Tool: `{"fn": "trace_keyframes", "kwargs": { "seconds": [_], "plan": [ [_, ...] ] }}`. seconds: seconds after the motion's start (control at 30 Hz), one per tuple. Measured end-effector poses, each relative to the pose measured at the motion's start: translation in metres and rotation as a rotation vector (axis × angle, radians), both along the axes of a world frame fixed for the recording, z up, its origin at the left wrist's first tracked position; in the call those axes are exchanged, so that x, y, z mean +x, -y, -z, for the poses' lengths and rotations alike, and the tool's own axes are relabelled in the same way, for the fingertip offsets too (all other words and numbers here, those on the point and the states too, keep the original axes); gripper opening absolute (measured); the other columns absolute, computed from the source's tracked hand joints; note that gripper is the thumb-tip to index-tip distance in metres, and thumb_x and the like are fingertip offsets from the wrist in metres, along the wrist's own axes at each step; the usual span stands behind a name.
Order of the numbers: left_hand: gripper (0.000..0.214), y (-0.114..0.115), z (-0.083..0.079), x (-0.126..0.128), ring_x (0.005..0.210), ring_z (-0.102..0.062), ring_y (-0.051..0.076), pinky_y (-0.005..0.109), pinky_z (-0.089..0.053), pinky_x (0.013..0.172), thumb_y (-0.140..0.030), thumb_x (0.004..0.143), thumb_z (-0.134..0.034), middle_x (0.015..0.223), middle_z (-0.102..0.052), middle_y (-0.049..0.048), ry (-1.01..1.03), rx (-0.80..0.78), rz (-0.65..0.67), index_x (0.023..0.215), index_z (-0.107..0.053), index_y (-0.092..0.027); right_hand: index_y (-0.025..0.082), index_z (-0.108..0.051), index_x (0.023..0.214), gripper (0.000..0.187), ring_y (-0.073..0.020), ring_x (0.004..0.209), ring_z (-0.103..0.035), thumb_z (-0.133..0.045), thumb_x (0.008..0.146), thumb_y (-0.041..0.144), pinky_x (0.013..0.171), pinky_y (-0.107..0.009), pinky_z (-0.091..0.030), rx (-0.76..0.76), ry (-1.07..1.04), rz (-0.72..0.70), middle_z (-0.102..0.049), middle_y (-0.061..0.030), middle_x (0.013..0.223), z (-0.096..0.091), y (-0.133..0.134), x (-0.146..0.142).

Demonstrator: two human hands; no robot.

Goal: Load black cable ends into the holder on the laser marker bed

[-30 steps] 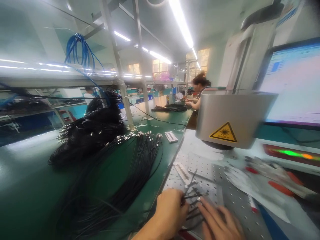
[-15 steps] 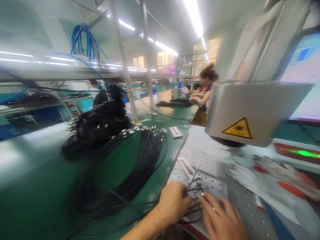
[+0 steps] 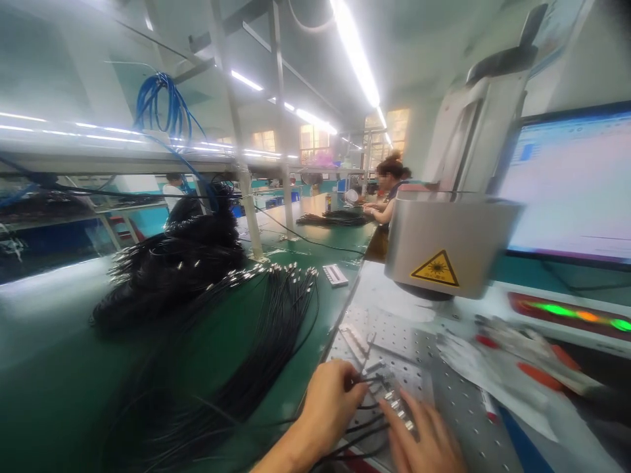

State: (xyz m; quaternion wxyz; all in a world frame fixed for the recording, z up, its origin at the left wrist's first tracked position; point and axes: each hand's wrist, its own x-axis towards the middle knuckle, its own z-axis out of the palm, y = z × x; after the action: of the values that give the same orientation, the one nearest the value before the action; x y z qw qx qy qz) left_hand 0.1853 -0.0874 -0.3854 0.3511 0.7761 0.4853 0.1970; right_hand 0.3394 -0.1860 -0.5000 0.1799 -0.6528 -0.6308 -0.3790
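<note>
left hand [image 3: 332,402] and right hand [image 3: 428,433] flanked small silver metal connectors [image 3: 398,410] on thin black cables [image 3: 365,435].
the left was curled, its hold unclear to me; the right, loosely spread, laid fingers against the connectors. light, even pressure seemed best for alignment.

- 12 to 1 o'clock: bright tube lights [image 3: 357,56] run in a line along the pale ceiling [image 3: 419,39].
- 12 o'clock, far off: a barred window [image 3: 315,141] glows warm yellow.
- Between 1 and 2 o'clock: a pale green wall [image 3: 426,135].
- 9 to 11 o'clock: a metal rack [image 3: 251,217] carries a shiny shelf [image 3: 98,165].
- 8 o'clock: a glossy green workbench [image 3: 49,374] stretches towards the centre.
</note>
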Motion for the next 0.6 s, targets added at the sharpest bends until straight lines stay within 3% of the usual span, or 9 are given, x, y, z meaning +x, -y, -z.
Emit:
{"fn": "trace_keyframes", "kwargs": {
  "seconds": [0.23,0.43,0.6],
  "plan": [
    [0.02,0.003,-0.001,0.003,0.068,-0.049,0.012,0.025,-0.026,0.062,-0.039,0.077,-0.059,0.073,-0.063,-0.0009,-0.173,0.071,0.031,0.073,-0.07,-0.022,0.034,-0.07,0.115,0.036,-0.0232,0.087,-0.063,-0.051,0.084,0.028,0.062,-0.033,-0.057,0.038,0.137,-0.071,-0.063,-0.0091,0.115,-0.002,-0.003,0.011],
    [0.012,0.002,-0.001,0.006,0.061,-0.047,0.01,0.023,-0.027,0.059,-0.026,0.071,-0.059,0.062,-0.058,-0.0043,-0.168,-0.006,-0.006,0.077,-0.069,-0.022,0.036,-0.073,0.108,0.033,-0.0253,0.09,-0.062,-0.052,0.085,0.026,0.067,-0.037,-0.056,0.044,0.039,-0.003,-0.065,-0.0059,0.114,-0.004,-0.003,-0.001],
    [0.013,0.002,0.001,0.009,0.066,-0.051,0.012,0.024,-0.028,0.062,-0.027,0.071,-0.058,0.065,-0.061,-0.0024,-0.235,0.039,-0.04,0.074,-0.069,-0.023,0.037,-0.072,0.109,0.032,-0.0247,0.09,-0.061,-0.051,0.085,0.031,0.066,-0.037,-0.055,0.048,0.065,0.003,-0.065,-0.0046,0.115,-0.005,-0.004,0.001]
  ]
}}
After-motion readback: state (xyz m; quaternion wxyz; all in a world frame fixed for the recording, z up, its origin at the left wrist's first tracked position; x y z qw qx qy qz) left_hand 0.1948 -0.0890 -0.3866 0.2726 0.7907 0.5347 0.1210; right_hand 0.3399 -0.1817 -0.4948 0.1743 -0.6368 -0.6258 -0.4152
